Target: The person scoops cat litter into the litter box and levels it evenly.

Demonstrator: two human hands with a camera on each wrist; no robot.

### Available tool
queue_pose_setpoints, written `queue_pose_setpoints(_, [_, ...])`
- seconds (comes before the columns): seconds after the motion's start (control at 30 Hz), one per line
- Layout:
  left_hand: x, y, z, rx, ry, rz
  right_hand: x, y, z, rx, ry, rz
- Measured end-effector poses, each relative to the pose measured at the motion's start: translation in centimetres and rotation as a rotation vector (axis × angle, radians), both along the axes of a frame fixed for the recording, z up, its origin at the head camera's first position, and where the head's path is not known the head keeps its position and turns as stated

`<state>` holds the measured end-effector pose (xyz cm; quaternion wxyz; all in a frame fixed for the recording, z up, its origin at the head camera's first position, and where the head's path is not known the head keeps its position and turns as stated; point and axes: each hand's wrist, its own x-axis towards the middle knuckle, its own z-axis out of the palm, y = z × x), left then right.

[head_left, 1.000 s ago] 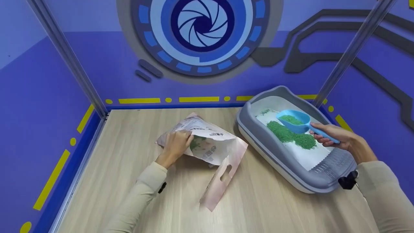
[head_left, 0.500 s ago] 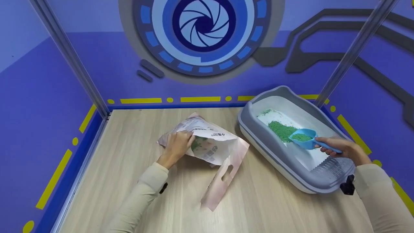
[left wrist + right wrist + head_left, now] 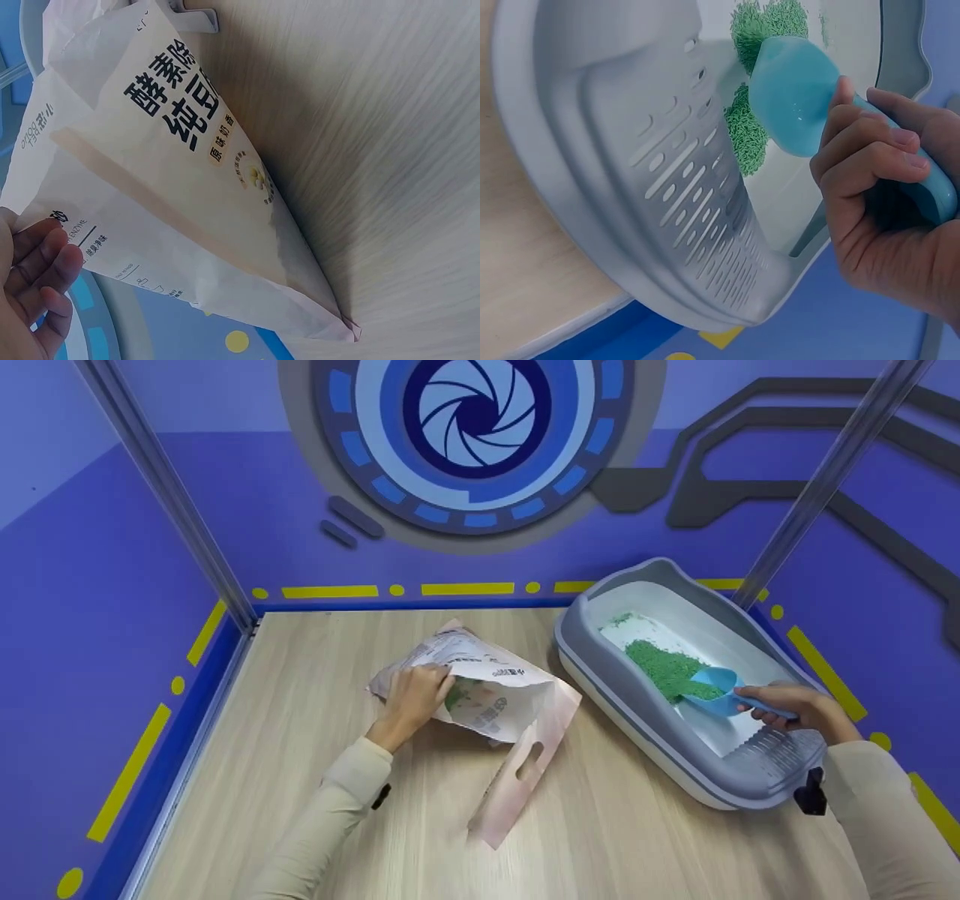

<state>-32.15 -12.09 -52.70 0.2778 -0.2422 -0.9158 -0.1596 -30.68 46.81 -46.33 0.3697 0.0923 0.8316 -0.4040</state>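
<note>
My right hand [image 3: 806,709] grips the handle of a light blue scoop [image 3: 721,705] over the litter box. The scoop is tipped, and green pellet cat litter [image 3: 660,666] slides off its front lip onto the heap below. In the right wrist view my fingers curl round the scoop's handle [image 3: 937,187]. My left hand [image 3: 412,697] holds the rim of a paper-like pink and white litter bag [image 3: 484,655], which lies on its side with its mouth gaping. Some green pellets show inside it. The left wrist view shows the bag's printed side [image 3: 172,165] and my curled fingers [image 3: 45,262].
The grey-rimmed litter box [image 3: 626,682] stands at the table's right, with a slotted step [image 3: 776,757] at its near end. A torn bag strip with a handle hole [image 3: 517,787] trails over the wooden tabletop [image 3: 300,750]. Blue panels [image 3: 225,510] enclose the table.
My right hand has lowered the scoop towards the near end of the box and tipped it, so litter pours out. My left hand keeps its hold on the bag.
</note>
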Motion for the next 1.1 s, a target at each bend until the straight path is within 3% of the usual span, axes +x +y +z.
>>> queue_pose_setpoints(0.53, [0.2,0.1,0.0,0.016,-0.014,0.000,0.3,0.4,0.2,0.080,0.043,-0.014])
queue_pose_setpoints(0.97, [0.2,0.2,0.1,0.009,0.000,0.003,1.0,-0.2,0.5,0.254,0.276,0.053])
queue_pose_setpoints(1.1, [0.3,0.2,0.0,-0.002,0.008,0.019,0.9,-0.3,0.3,0.364,0.361,0.094])
